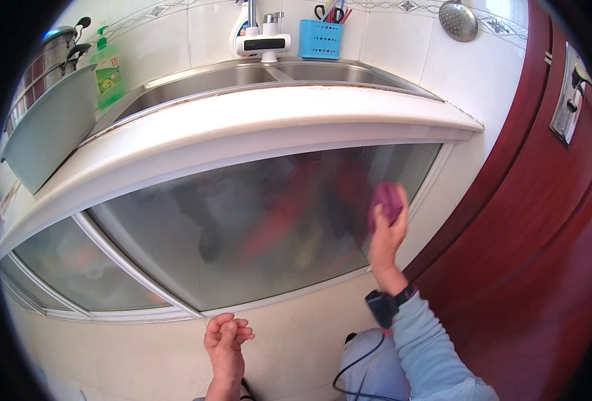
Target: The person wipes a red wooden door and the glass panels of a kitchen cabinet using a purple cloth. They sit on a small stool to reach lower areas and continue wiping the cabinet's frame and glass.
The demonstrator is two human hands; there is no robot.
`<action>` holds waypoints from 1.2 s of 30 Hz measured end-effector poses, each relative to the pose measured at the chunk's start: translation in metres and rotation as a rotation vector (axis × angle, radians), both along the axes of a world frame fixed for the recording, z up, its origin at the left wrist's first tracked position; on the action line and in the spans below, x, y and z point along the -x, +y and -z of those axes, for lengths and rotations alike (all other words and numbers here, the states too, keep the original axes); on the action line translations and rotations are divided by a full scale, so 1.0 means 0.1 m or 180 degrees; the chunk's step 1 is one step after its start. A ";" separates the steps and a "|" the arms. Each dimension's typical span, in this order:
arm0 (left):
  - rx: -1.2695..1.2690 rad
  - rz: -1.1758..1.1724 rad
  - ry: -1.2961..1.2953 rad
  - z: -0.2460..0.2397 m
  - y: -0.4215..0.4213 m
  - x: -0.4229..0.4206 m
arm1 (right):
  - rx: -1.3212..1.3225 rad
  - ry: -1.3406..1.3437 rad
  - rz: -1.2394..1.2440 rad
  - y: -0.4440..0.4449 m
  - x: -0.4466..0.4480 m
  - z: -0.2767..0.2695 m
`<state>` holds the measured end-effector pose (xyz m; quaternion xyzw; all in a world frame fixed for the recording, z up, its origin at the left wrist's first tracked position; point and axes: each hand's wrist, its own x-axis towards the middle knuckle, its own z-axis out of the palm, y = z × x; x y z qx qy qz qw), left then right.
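Observation:
My right hand (pixel 388 238) grips a folded purple cloth (pixel 387 203) in front of the right part of a frosted glass cabinet door (pixel 175 240). Some blur on the hand and cloth leaves it unclear whether the cloth touches the glass. Low in the view, my left hand (pixel 228 336) hangs free before the cabinet's bottom edge, its fingers loosely curled around nothing. Blurred red and dark shapes show in the glass. A black device (pixel 383 307) is strapped to my right wrist, with a cable (pixel 343 373) running down over my knee.
Above the door juts a white countertop edge (pixel 276 110) with a double steel sink (pixel 210 80) and faucet (pixel 264 44). A grey-green basin (pixel 58 130) leans at left beside a green pump bottle (pixel 108 75). A blue utensil holder (pixel 320 39) stands behind. The red door (pixel 516 240) borders my right.

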<state>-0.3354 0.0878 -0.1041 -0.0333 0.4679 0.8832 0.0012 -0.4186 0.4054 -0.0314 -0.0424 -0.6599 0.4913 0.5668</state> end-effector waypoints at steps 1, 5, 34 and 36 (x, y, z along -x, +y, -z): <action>0.0000 0.0010 0.0000 -0.01 -0.02 -0.02 | 0.0358 0.0074 -0.0067 0.22 0.10 -0.04; 0.0173 0.0025 0.0002 -0.01 -0.03 -0.06 | 0.0355 0.0306 0.0736 0.85 0.63 -0.17; 0.1011 0.0460 0.0057 0.10 0.15 0.07 | -0.0745 0.0262 0.1357 1.63 0.91 -0.14; 0.1043 0.0048 0.0169 0.09 0.10 0.16 | -0.0809 0.0267 0.1553 1.74 0.94 -0.11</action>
